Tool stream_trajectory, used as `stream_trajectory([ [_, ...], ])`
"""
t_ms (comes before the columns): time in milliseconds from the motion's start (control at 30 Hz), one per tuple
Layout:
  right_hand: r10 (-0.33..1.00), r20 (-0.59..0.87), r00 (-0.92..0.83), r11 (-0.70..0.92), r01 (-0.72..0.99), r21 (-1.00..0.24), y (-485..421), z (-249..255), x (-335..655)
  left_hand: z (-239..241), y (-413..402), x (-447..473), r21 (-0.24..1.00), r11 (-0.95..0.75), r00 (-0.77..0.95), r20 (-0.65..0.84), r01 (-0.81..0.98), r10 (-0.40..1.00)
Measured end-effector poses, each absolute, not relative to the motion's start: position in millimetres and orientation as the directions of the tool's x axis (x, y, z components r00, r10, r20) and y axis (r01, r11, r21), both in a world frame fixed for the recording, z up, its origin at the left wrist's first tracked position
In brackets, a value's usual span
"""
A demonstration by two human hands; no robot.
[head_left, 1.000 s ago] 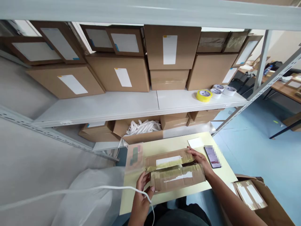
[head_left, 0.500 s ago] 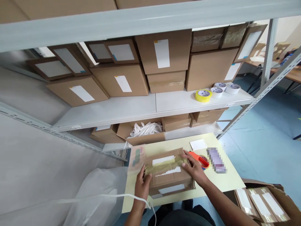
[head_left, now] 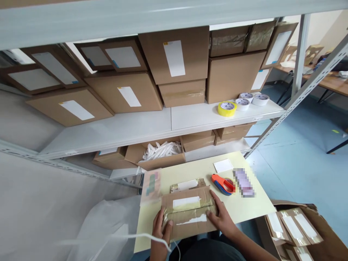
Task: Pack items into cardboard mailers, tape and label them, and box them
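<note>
A taped cardboard box (head_left: 186, 216) with white label remnants is gripped at both ends, tilted toward me by the front edge of the cream table (head_left: 199, 168). My left hand (head_left: 161, 227) closes on its left end, thumb on top. On the right end, my right hand (head_left: 221, 214) grips it, thumb also on the upper face. Just behind it lies a smaller taped box (head_left: 188, 185) with a white label, partly hidden. An orange and blue tape dispenser (head_left: 222, 184) rests to the right, near a white card (head_left: 223, 165).
A grey shelf (head_left: 130, 125) holds several cardboard boxes and tape rolls, one a yellow roll (head_left: 226, 108). Below, an open box of white rolled pieces (head_left: 162, 150) stands behind the table. At lower right is a large carton (head_left: 323, 221) of labelled boxes. A white cable (head_left: 136, 235) crosses lower left.
Both hands have drawn the box toward me and tilted it. The smaller box behind it and the whole tape dispenser have come into view. The camera view has shifted slightly.
</note>
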State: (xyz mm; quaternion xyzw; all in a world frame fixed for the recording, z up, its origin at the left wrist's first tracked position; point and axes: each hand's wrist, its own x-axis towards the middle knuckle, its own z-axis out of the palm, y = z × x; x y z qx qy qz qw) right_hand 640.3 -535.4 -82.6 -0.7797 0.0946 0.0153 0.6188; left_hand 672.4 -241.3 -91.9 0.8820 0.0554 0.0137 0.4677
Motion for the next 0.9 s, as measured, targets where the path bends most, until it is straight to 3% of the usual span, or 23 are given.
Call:
stream_trajectory([
  [100,-0.139,-0.118,0.983,-0.267,-0.152,-0.952,-532,-84,645,-98,-239,671,0.811,-0.581,0.993,0.011,0.061,0.118],
  [300,-0.043,-0.048,0.998,-0.218,-0.057,-0.974,-536,-76,678,-94,-239,686,0.822,-0.568,0.995,0.013,0.047,0.101],
  [533,-0.114,-0.309,0.944,-0.058,-0.317,-0.947,-529,-97,667,-91,-239,683,0.869,-0.471,0.988,-0.112,0.151,0.110],
  [667,-0.053,-0.293,0.955,-0.026,-0.294,-0.955,-542,-105,665,-89,-236,683,0.855,-0.494,0.987,-0.113,0.154,0.111],
  [767,-0.247,-0.240,0.939,-0.272,-0.305,-0.913,-578,-112,671,-91,-234,680,0.806,-0.584,0.995,-0.061,0.097,0.081],
  [833,-0.350,-0.176,0.920,-0.551,-0.355,-0.755,-603,-116,678,-93,-233,678,0.775,-0.626,0.996,-0.050,0.085,0.074],
  [900,-0.315,-0.197,0.929,-0.767,-0.371,-0.524,-619,-119,688,-94,-235,677,0.740,-0.667,0.996,-0.051,0.083,0.068],
])
